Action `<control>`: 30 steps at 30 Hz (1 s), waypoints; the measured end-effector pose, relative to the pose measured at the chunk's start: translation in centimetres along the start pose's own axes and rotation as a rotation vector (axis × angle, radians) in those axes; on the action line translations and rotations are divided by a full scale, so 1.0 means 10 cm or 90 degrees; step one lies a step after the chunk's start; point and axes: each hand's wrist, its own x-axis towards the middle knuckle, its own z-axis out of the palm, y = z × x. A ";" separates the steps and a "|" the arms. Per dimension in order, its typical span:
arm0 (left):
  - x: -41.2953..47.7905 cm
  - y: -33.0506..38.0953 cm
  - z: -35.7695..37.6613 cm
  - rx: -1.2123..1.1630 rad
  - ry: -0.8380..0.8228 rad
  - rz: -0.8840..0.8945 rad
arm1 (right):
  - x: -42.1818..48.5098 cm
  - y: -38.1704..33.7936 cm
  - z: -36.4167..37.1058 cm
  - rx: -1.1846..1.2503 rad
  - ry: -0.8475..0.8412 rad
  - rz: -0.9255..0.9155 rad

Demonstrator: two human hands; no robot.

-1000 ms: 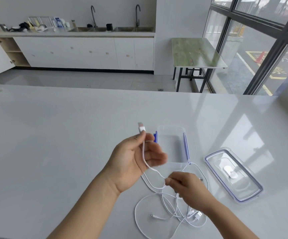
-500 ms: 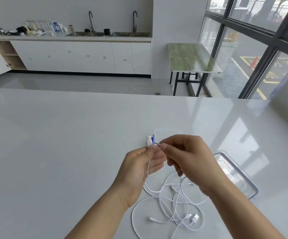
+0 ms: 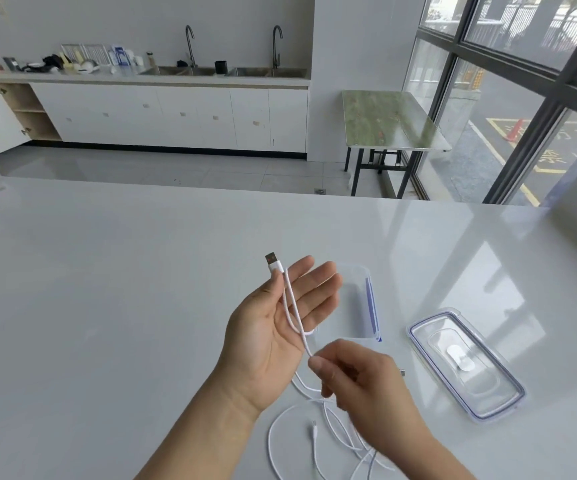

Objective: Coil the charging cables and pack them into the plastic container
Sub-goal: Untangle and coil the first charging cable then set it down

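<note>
Near container (image 3: 372, 299) rim, right hand (image 3: 366, 382) pinches cable (image 3: 292, 306).

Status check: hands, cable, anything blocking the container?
Left hand pins charging cable under thumb; right hand pinches it lower. One loop on palm, rest loose on table. Container open, lid beside it, path unobstructed.

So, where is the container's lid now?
In the head view, the lid lies flat on the white table, right of the open plastic container.
</note>
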 end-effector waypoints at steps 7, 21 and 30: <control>-0.06 0.11 -0.04 0.081 -0.130 -0.122 | 0.46 0.22 -0.42 -0.059 -0.241 0.132; 0.03 0.04 -0.08 0.579 -0.074 -0.151 | 0.76 -0.85 -0.63 -0.185 -0.078 -0.011; 0.07 0.03 -0.05 0.101 -0.009 -0.080 | 0.35 -0.55 -0.34 -0.126 0.066 -0.025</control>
